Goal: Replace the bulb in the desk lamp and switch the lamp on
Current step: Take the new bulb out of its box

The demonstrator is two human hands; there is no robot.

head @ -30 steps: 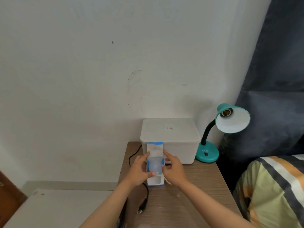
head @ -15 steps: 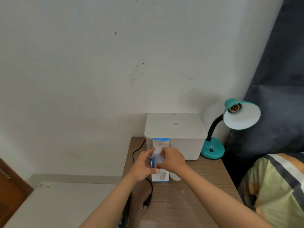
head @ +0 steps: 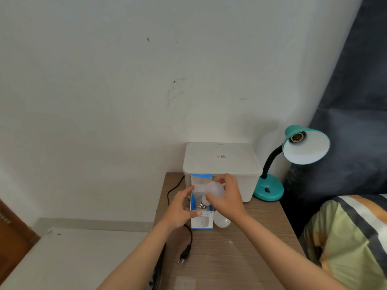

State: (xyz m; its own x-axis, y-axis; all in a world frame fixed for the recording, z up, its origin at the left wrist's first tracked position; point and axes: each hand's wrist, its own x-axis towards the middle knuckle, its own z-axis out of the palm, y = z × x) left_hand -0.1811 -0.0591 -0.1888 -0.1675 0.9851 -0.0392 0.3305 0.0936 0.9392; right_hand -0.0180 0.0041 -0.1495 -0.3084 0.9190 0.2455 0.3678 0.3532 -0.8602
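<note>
A teal desk lamp [head: 270,189] stands at the table's back right; its shade [head: 306,150] faces me and its socket [head: 297,137] is empty. My left hand [head: 180,208] grips a blue and white bulb box [head: 201,221] with its top flap open. My right hand [head: 227,194] holds a white bulb [head: 213,190] by its globe, just out of the box, with the screw base [head: 202,204] pointing down-left. A second white bulb [head: 222,221] lies on the table beside the box, partly hidden by my right wrist.
A white lidded storage box [head: 222,162] stands against the wall behind my hands. The lamp's black cord [head: 174,188] runs down the wooden table's [head: 230,258] left side to an unplugged plug [head: 184,255]. A bed with a striped cover [head: 351,233] lies on the right.
My right hand has drawn the bulb up out of the open box, which my left hand keeps hold of. My view has shifted a little.
</note>
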